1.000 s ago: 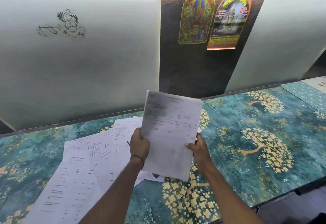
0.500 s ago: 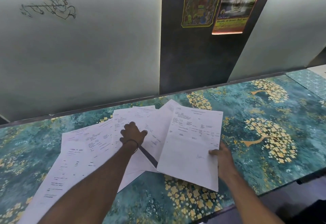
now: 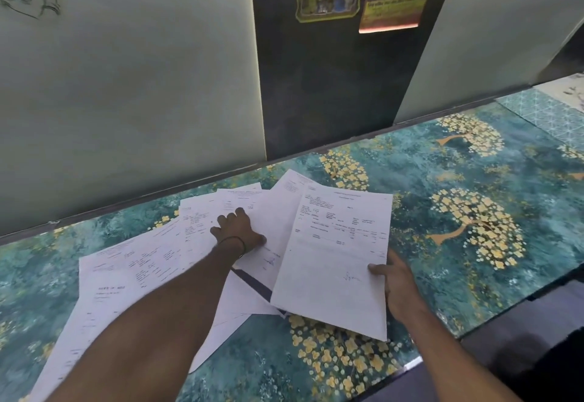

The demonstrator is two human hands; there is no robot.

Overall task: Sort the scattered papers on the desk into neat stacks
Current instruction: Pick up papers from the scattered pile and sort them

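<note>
Papers (image 3: 164, 262) fanned on teal floral desk (image 3: 474, 180); left hand (image 3: 238, 231) flat, fingers spread; right hand (image 3: 395, 281) pinching sheet (image 3: 338, 256).

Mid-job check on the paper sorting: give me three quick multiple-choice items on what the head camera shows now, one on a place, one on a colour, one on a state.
1. Where is the left hand?
A. On the spread papers
B. On the wall
C. Off the desk

2. What colour is the desk surface mainly?
A. Plain white
B. Teal with yellow blossom trees
C. Red

3. What state is the printed sheet by the right hand in?
A. Crumpled into a ball
B. Flat, its right edge held by the hand
C. Torn in half

Answers:
1 A, the palm lies down on the fanned sheets.
2 B, the pattern shows all around the papers.
3 B, the thumb rests on top near the edge and the sheet is whole and smooth.
</note>
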